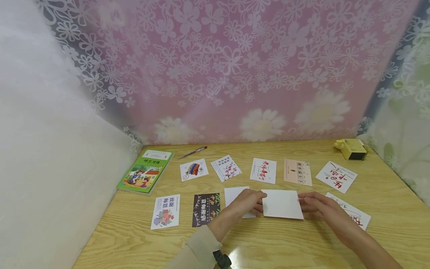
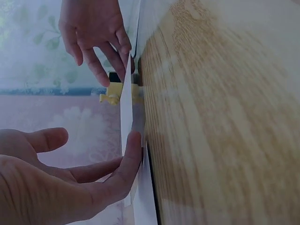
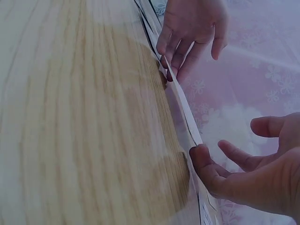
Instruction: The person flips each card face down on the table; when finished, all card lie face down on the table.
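A blank white card [image 1: 282, 204] lies level between my two hands, low over the wooden table; I cannot tell whether it touches the wood. My left hand [image 1: 246, 201] has its fingertips at the card's left edge, and its thumb stands clear in the left wrist view. At the opposite edge, the fingertips of my right hand [image 1: 324, 209] touch the card, its thumb also raised off it in the right wrist view. Another white card [image 1: 231, 195] is partly covered by my left hand. Beyond my right hand lies a card with red writing [image 1: 357, 215], partly hidden.
Printed cards lie around, including a floral card [image 1: 165, 212], a dark card [image 1: 201, 209] and a pink card [image 1: 297, 172]. A green book [image 1: 144, 173] and a pen [image 1: 192, 152] are at the back left. A yellow object [image 1: 351, 149] stands at the back right, by flowered curtains.
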### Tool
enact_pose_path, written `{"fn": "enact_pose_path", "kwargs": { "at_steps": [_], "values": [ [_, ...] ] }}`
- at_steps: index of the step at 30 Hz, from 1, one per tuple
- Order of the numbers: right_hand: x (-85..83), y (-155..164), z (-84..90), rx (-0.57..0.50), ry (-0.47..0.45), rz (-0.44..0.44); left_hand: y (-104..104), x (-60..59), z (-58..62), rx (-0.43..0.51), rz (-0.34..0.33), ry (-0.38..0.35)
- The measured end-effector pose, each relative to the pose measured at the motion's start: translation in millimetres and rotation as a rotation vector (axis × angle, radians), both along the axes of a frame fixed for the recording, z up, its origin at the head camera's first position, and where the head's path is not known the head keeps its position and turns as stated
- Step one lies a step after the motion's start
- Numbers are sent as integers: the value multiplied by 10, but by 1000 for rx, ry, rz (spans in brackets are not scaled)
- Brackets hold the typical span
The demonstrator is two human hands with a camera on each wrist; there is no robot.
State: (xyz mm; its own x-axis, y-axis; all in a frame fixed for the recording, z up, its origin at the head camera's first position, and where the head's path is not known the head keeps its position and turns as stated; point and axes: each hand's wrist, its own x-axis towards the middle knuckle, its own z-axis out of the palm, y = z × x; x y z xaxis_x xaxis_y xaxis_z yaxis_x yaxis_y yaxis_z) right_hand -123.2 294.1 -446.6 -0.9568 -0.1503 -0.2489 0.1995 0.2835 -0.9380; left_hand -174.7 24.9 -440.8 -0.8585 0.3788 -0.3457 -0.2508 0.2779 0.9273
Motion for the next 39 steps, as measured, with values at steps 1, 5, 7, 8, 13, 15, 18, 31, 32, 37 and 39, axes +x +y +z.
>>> {"fn": "enact_pose_path", "kwargs": {
  "at_steps": [1,5,7,8,13,15,18,31,32,37,39],
  "values": [
    [-1,5,-3,-20,0,4,-1,5,12,-12,1,3],
    [4,17,-19,-84,5,15,1,17,54,-45,-6,17],
    [6,20,-23,-92,6,22,1,23,68,-49,-6,19],
    [7,20,-25,-93,7,24,1,25,71,-49,-7,20],
    [8,23,-35,-112,11,25,-7,38,85,-70,0,15],
    [6,27,-41,-126,14,26,-5,39,90,-74,5,14],
    [4,34,-51,-143,18,30,5,36,97,-62,18,19],
    [19,160,-36,-256,88,58,125,48,100,57,-21,31],
    [24,180,-36,-272,96,70,135,48,94,89,-38,21],
    [52,293,-69,-386,162,143,196,37,78,232,-94,-29],
    [66,346,-87,-427,187,160,232,36,79,266,-101,-42]
  ]
}}
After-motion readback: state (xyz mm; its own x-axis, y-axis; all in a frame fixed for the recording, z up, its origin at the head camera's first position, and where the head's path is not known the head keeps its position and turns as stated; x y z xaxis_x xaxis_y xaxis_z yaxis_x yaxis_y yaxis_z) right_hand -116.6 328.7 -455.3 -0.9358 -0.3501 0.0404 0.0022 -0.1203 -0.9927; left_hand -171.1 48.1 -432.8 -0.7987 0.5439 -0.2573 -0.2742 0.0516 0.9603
